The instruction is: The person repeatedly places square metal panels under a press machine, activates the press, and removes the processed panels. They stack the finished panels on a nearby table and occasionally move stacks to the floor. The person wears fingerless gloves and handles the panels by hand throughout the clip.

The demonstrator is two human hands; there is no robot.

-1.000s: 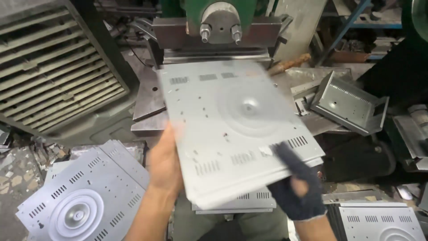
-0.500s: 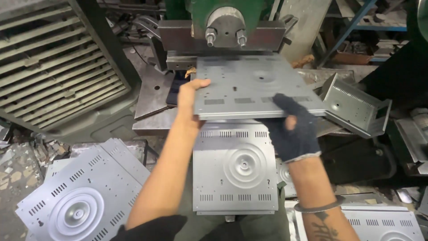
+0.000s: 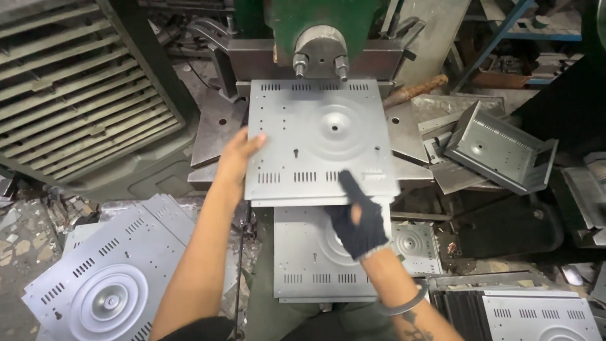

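A square grey sheet-metal panel (image 3: pixel 315 136) with slots and a round embossed centre lies flat on the press bed under the green press head (image 3: pixel 320 44). My bare left hand (image 3: pixel 237 155) holds its left edge with fingers on top. My right hand (image 3: pixel 360 218), in a dark glove, is at the panel's near edge with a finger stretched onto it. Below the bed, another panel of the same kind (image 3: pixel 315 259) lies flat in front of me.
A stack of similar panels (image 3: pixel 101 284) lies at lower left, another panel (image 3: pixel 543 316) at lower right. A bent metal box part (image 3: pixel 499 151) sits right of the bed. A grey louvred frame (image 3: pixel 69 95) stands at upper left. Scrap litters the floor.
Both hands carried the panel forward from in front of me and laid it flat on the press bed. The right hand has slid back to the near edge.
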